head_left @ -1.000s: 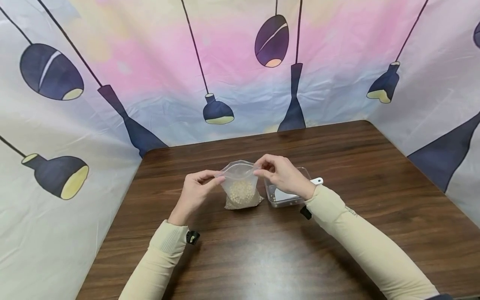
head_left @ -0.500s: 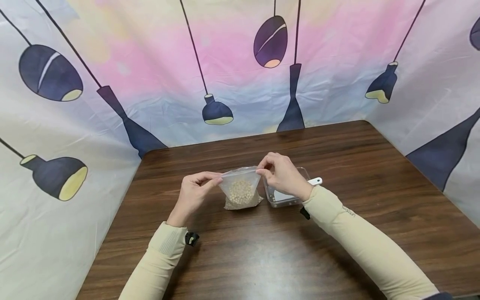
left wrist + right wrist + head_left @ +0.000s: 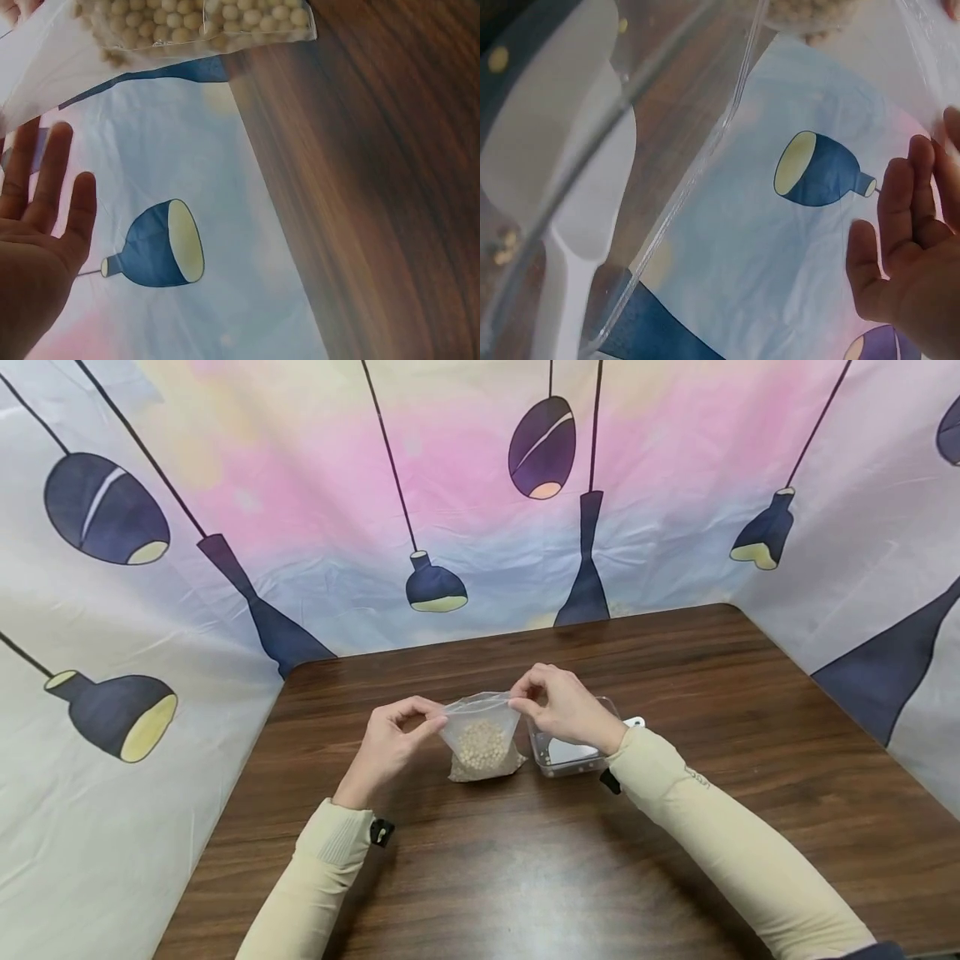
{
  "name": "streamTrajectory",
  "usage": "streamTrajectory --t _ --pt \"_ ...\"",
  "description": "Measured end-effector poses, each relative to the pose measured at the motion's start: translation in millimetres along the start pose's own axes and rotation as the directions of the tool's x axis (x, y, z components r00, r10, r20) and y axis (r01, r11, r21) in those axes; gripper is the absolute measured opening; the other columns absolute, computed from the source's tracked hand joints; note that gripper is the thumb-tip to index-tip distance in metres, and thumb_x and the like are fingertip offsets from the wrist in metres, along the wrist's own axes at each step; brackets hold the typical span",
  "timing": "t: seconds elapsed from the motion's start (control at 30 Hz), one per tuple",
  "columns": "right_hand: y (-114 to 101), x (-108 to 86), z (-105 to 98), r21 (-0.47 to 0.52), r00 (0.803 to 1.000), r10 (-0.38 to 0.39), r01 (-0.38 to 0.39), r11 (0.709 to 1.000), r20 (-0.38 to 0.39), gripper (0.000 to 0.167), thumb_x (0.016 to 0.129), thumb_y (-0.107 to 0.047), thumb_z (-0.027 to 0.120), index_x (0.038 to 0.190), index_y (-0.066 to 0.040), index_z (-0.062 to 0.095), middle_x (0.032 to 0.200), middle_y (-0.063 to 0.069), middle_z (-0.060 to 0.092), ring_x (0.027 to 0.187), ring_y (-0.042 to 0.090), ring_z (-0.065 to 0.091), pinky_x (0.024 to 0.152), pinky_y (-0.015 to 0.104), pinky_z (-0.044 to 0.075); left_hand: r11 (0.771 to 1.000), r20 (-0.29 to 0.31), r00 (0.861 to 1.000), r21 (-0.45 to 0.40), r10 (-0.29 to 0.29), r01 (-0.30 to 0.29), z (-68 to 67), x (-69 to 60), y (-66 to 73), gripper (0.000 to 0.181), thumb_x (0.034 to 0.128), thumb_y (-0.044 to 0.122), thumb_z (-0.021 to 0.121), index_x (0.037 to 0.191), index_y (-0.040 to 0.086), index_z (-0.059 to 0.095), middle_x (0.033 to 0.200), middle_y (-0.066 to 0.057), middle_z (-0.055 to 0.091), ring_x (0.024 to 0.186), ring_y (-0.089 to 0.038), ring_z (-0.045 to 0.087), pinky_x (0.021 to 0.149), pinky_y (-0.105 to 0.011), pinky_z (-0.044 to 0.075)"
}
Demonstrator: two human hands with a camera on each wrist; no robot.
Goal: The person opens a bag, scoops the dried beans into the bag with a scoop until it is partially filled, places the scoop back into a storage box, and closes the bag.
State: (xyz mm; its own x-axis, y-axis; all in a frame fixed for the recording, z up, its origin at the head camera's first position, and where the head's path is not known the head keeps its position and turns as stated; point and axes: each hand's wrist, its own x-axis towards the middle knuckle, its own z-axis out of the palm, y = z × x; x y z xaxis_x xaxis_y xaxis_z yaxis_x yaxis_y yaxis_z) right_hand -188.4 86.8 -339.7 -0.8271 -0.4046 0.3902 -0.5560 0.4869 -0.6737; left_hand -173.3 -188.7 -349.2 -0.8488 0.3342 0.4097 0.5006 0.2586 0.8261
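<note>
A clear zip-top bag (image 3: pixel 482 745) stands upright on the table, its lower part filled with round pale beans (image 3: pixel 169 19) that look like soybeans. My left hand (image 3: pixel 390 743) pinches the left end of the bag's top edge between thumb and forefinger. At the right end of that edge, the thumb and forefinger of my right hand (image 3: pixel 566 710) pinch the plastic. In the right wrist view the other fingers (image 3: pixel 896 199) of that hand stand away from the bag. The top edges lie near each other; whether the seal is closed I cannot tell.
Just right of the bag sits a clear plastic box (image 3: pixel 558 769), partly behind my right hand. Inside lie a white scoop (image 3: pixel 577 225) and a few loose beans (image 3: pixel 506 246). The dark wooden table (image 3: pixel 480 877) ends at a fabric backdrop (image 3: pixel 315 527) printed with lamps.
The bag's mouth, round and gaping a second ago, has been drawn flatter and nearly straight between my hands. Both hands keep their pinch and have barely shifted.
</note>
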Motion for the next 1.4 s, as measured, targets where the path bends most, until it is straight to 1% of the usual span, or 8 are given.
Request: streamTrajectory --t 0.13,0.23,0.4,0.6,0.87,1.1,1.23,1.4 --pt "0 4.1 -2 -0.014 0.998 -0.014 0.015 1.000 0.058 0.011 0.091 -0.024 0.070 0.099 -0.016 0.071 0.092 -0.003 0.057 0.085 0.019 0.051 0.075 0.037 0.045 1.000 0.042 0.999 0.005 -0.008 0.008 5.8 7.7 -7.9 0.014 0.0888 0.018 0.072 0.101 0.010 0.073 0.107 -0.004 0.068 0.095 -0.017 0.064 0.072 -0.028 0.053" --pt "-1 6.0 0 -0.018 0.998 -0.012 0.014 1.000 0.061 0.009 0.092 -0.025 0.068 0.096 -0.017 0.071 0.088 -0.004 0.056 0.080 0.016 0.049 0.071 0.035 0.043 0.999 0.020 1.000 0.046 0.010 -0.011 11.1 10.8 -6.0 0.011 0.0891 0.019 0.072 0.096 0.010 0.074 0.106 -0.003 0.068 0.099 -0.017 0.063 0.074 -0.027 0.053" --pt "-4 7.6 6 -0.009 1.000 0.012 -0.012 1.000 -0.002 0.006 0.090 -0.020 0.072 0.085 -0.016 0.072 0.079 -0.003 0.055 0.071 0.015 0.048 0.064 0.033 0.043 0.997 -0.045 0.999 0.076 0.015 -0.012 16.2 7.8 14.3 0.006 0.0872 0.008 0.073 0.085 0.002 0.074 0.097 -0.009 0.070 0.094 -0.019 0.064 0.076 -0.026 0.053" --pt "-10 9.5 10 0.010 0.998 0.030 -0.030 1.000 -0.048 0.010 0.086 -0.011 0.074 0.078 -0.015 0.071 0.075 -0.001 0.054 0.062 0.016 0.051 0.056 0.031 0.045 0.997 -0.052 0.998 0.079 0.030 -0.026 18.5 6.3 34.0 0.008 0.0862 0.000 0.071 0.081 -0.005 0.069 0.089 -0.015 0.070 0.086 -0.021 0.065 0.074 -0.026 0.053" --pt "-10 12.9 8 -0.054 0.997 -0.027 0.031 0.998 0.069 0.004 0.089 -0.025 0.072 0.090 -0.021 0.072 0.086 -0.008 0.057 0.083 0.014 0.046 0.083 0.040 0.030 0.998 -0.009 0.999 0.057 0.032 -0.031 15.2 8.8 30.1 0.006 0.0868 0.001 0.071 0.088 -0.004 0.069 0.098 -0.016 0.065 0.097 -0.022 0.057 0.082 -0.033 0.051" --pt "-12 17.2 13 -0.039 0.999 -0.024 0.026 0.999 0.044 0.007 0.088 -0.022 0.073 0.082 -0.020 0.071 0.080 -0.008 0.057 0.077 0.015 0.047 0.083 0.040 0.028 0.991 -0.025 0.998 0.118 0.064 -0.061 24.1 13.1 37.4 0.006 0.0865 0.001 0.071 0.088 -0.004 0.070 0.093 -0.014 0.066 0.093 -0.023 0.057 0.081 -0.028 0.052" --pt "-13 19.0 16 0.004 0.999 -0.039 0.039 0.999 0.001 0.012 0.086 -0.013 0.075 0.075 -0.016 0.071 0.074 -0.004 0.055 0.070 0.016 0.047 0.076 0.038 0.038 0.977 -0.074 0.991 0.190 0.114 -0.098 29.1 13.9 40.5 0.004 0.0847 -0.003 0.072 0.082 -0.003 0.069 0.086 -0.013 0.066 0.088 -0.025 0.059 0.074 -0.030 0.049" --pt "-13 17.7 15 -0.042 0.999 -0.043 0.044 0.998 0.031 0.005 0.087 -0.017 0.074 0.082 -0.016 0.073 0.079 -0.008 0.058 0.075 0.014 0.048 0.082 0.040 0.035 0.975 -0.086 0.990 0.203 0.110 -0.090 29.2 13.2 33.6 0.003 0.0856 0.001 0.072 0.083 0.000 0.071 0.085 -0.010 0.067 0.087 -0.023 0.061 0.073 -0.035 0.050"
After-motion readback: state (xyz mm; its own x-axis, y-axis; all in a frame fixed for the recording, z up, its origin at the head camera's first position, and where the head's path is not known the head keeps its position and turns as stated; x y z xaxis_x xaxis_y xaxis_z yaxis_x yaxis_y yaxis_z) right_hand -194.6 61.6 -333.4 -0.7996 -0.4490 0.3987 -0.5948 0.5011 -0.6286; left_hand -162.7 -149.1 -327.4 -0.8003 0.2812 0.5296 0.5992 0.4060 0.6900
